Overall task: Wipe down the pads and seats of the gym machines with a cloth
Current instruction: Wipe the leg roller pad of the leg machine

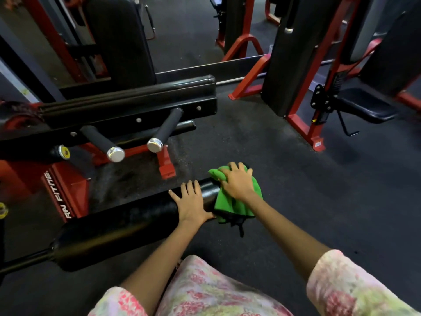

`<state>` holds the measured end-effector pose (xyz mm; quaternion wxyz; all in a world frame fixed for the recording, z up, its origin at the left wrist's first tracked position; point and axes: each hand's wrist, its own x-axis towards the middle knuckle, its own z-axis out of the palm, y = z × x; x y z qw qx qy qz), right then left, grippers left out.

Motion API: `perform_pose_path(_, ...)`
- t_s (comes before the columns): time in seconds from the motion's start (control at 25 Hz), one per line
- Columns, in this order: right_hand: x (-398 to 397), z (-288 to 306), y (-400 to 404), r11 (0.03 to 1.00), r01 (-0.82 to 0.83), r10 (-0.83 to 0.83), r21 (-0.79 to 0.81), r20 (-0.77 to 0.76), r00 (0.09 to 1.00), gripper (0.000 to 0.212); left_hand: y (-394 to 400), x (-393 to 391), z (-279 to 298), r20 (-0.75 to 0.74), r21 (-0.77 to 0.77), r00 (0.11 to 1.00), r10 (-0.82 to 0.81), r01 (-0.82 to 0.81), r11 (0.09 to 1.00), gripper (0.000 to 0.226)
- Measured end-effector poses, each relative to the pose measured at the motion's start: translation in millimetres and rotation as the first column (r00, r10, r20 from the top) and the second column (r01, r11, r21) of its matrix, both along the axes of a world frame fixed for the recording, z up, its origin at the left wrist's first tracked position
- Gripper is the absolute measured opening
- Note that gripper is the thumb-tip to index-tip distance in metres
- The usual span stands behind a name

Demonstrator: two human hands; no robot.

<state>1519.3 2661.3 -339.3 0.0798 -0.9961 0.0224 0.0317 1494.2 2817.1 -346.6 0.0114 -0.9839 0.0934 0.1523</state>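
Head view: left hand point(191, 202) flat, fingers straight, bracing black roller pad point(127, 226); right hand point(237, 181) curled over green cloth point(237, 201), gripping pad's far end. Risk: cloth possibly bunching, skipping patches, pad rolling. Long axis lower-left to upper-right, low over floor point(296, 190).

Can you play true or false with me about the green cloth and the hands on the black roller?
1. The cloth is green. True.
2. The right hand presses the cloth onto the end of the roller pad. True.
3. The left hand holds the cloth. False: it rests bare on the roller pad, beside the cloth.
4. The roller pad is red. False: it is black.
5. The cloth lies on the floor. False: it is draped over the pad's end.
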Motion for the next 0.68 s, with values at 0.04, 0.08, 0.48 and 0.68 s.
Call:
perform_pose_path(0.04, -15.4, -5.0, -2.0, 0.994, -0.108, 0.110, -0.019, 0.095, 0.989, 0.045, -1.0, -10.2, -4.3, 0.053, 0.027, 0.999, -0.014, 0.012, 1.000, 0.119)
perform_pose_path(0.08, -29.7, -9.4, -9.2, 0.978, -0.209, 0.206, 0.003, 0.171, 0.964, 0.048, -1.4, -19.5, -8.0, 0.093, 0.054, 0.995, -0.034, 0.029, 0.998, 0.118)
perform_pose_path(0.48, 16.9, 10.4, 0.1, 1.000, -0.017, 0.017, -0.004, -0.102, 0.995, 0.045, 9.5, -9.5, 11.1, 0.113, 0.027, 0.981, -0.157, 0.155, 0.987, 0.103)
perform_pose_path(0.68, -40.9, -12.9, -29.7, 0.920, -0.392, 0.385, 0.013, 0.165, 0.908, 0.060, 29.3, 35.2, 20.8, -0.201, -0.065, 0.979, -0.032, 0.019, 0.998, 0.134)
